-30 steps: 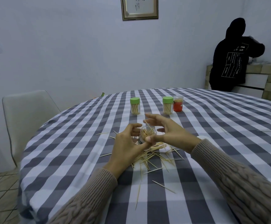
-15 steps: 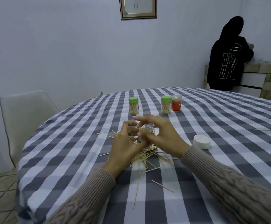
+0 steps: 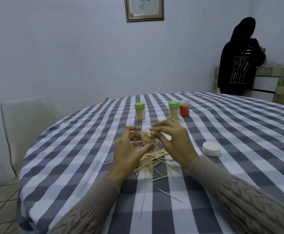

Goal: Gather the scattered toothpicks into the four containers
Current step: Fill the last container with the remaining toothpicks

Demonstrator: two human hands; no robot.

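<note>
On the checked tablecloth [image 3: 80, 149] | clear open plastic container [image 3: 148, 140], part-filled with pale wooden toothpicks | left hand [image 3: 129, 149] grips it | right hand [image 3: 173, 141] pinches at its rim, contents hidden.

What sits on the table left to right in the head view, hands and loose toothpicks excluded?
Left green-lidded container → open clear container held between both hands → right green-lidded container → red container → white lid.
</note>
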